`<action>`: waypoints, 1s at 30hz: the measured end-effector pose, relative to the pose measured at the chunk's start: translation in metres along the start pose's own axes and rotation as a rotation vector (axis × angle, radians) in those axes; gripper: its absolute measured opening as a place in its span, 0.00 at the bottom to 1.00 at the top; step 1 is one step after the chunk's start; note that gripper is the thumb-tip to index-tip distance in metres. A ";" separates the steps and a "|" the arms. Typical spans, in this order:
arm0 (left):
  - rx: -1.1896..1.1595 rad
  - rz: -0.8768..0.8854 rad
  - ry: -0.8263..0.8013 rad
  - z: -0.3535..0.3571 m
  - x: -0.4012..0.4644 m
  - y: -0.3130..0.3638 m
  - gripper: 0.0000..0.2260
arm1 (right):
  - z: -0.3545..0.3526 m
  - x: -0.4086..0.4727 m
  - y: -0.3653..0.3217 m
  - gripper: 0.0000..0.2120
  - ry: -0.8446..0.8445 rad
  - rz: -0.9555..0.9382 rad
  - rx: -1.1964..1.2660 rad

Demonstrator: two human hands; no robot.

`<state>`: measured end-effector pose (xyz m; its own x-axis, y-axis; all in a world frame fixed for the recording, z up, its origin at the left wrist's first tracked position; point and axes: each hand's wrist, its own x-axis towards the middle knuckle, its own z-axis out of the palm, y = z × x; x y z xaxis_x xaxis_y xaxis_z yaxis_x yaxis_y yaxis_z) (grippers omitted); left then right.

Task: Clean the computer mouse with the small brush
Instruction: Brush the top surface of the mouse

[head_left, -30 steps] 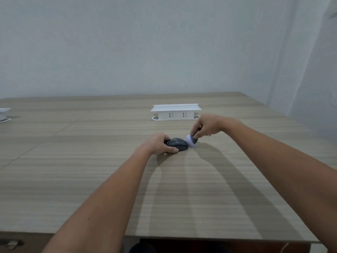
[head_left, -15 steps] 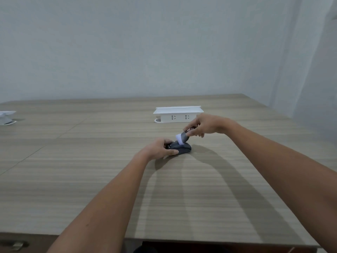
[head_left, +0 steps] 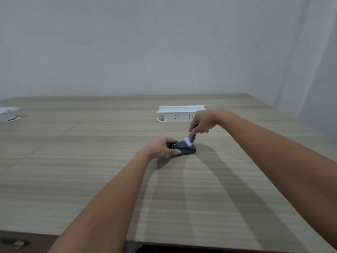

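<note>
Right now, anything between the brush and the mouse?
Nothing visible. The right hand holds the small brush, whose white bristles sit on top of the dark computer mouse. The left hand grips the mouse's near and left side, clear of the bristles. The white power strip lies behind, apart.

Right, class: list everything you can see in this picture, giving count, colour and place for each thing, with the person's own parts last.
Table: one, light wood grain, fills the lower half.
Computer mouse: one, dark grey, mid-table.
Small brush: one, dark handle, pale bristles, on the mouse's top.
Socket box: one, white, behind the mouse.
White object: one, far left edge, partly cut off.
Wall: pale grey, behind.
Left hand: grips the mouse.
Right hand: holds the brush.
</note>
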<state>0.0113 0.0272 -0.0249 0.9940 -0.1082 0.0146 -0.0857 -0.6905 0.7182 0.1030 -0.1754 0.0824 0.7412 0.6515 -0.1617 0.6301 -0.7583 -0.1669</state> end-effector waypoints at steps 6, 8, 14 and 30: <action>-0.048 0.021 -0.003 -0.001 -0.002 0.000 0.15 | 0.000 0.006 -0.001 0.14 0.036 -0.051 0.148; -0.065 0.023 -0.008 -0.001 -0.003 0.000 0.15 | 0.001 0.007 0.000 0.14 0.037 -0.039 0.163; -0.080 0.006 -0.022 -0.003 -0.002 0.000 0.17 | -0.003 0.006 0.006 0.12 0.028 0.006 0.136; -0.094 0.012 -0.008 -0.002 0.001 -0.005 0.19 | 0.004 -0.006 0.011 0.12 -0.025 0.025 0.127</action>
<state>0.0127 0.0316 -0.0270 0.9924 -0.1218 0.0179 -0.0900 -0.6193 0.7800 0.1044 -0.1872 0.0779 0.7494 0.6340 -0.1908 0.5760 -0.7664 -0.2843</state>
